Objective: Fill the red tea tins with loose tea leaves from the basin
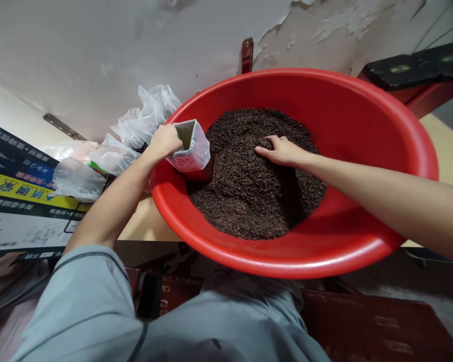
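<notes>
My left hand [165, 141] grips the rim of a square canister [196, 171], dark red outside, with a clear plastic bag liner folded over its top edge. The canister stands tilted at the left inside a big red basin [366, 120]. A broad heap of dark, dry, loose tea leaves [245, 176] covers the basin's bottom. Over the upper middle of the heap is my right hand [281, 151], palm down, thumb stretched out and apart from the fingers. Its fingertips touch the leaves and are partly hidden; nothing shows in its grasp.
Clear plastic bags [147, 115] are bunched left of the basin on the wooden table [147, 221]. A printed box [26, 201] stands at the far left. Behind is a peeling wall [196, 45]. A dark padded bar [415, 68] juts in at the upper right.
</notes>
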{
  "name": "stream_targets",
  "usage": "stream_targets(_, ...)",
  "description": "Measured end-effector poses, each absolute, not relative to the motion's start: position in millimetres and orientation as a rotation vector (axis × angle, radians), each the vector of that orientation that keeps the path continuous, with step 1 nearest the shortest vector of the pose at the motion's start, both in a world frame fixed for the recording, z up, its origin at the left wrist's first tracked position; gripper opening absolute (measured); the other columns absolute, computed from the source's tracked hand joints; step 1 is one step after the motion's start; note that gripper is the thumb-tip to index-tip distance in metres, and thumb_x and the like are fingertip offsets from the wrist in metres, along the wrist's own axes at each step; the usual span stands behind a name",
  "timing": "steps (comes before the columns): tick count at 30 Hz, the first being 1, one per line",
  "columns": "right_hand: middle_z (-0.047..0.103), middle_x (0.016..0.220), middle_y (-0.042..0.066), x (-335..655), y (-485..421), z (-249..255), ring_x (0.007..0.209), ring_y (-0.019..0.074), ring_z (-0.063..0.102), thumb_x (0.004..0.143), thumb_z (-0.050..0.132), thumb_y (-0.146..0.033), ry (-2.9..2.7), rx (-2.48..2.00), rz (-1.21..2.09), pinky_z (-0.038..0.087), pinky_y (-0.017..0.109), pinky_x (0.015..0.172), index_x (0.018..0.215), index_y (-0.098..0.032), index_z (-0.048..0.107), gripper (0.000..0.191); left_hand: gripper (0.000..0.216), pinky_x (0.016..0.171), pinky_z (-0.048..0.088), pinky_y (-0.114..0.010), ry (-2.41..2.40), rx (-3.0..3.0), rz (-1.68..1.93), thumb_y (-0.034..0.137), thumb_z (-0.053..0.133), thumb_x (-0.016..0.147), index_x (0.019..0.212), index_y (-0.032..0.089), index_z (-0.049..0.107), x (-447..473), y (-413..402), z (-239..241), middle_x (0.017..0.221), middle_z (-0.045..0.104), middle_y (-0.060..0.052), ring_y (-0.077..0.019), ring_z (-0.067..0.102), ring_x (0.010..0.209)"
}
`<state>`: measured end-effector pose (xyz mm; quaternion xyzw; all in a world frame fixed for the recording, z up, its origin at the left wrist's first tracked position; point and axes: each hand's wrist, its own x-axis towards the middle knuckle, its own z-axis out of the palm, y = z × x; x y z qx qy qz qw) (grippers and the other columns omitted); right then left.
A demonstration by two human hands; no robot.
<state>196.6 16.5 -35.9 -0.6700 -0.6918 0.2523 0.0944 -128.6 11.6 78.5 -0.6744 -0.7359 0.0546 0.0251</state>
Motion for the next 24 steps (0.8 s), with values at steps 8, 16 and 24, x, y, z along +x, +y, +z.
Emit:
stream_targets(8,0.046,0.164,0.027,197,16,-36,0.15,0.0459,0.05,0.099,0.051,-0.072,-2.091,-1.969,0.743,0.041,0.059,0.125,0.165,-0.017,0.041,0.087,0.041,0.088,0.058,-0.033,-2.305,-2.087,0.317,0.012,0.067,0.08,0.119,0.008,0.079,-119,2,98,0.116,0.08,-0.02,-0.035,0.076,0.108)
stream_targets(16,0.042,0.166,0.028,197,15,-35,0.149,0.0472,0.05,0.097,0.051,-0.075,-2.085,-1.981,0.78,0.039,0.058,0.126,0.167,-0.015,0.037,0.093,0.06,0.092,0.061,-0.037,-2.167,-2.092,0.582,0.012,0.065,0.081,0.14,0.004,0.06,-71,-57,117,0.125,0.075,-0.025,-0.0383,0.074,0.118)
stream_targets(24,0.039,0.169,0.026,195,19,-37,0.151,0.051,0.046,0.097,0.053,-0.075,-2.07,-1.974,0.772,0.039,0.064,0.124,0.168,-0.016,0.038,0.094,0.061,0.074,0.064,-0.035,-2.561,-2.305,0.5,0.025,0.056,0.084,0.143,0.008,0.057,-51,-57,114,0.09,0.081,-0.017,-0.0304,0.081,0.078)
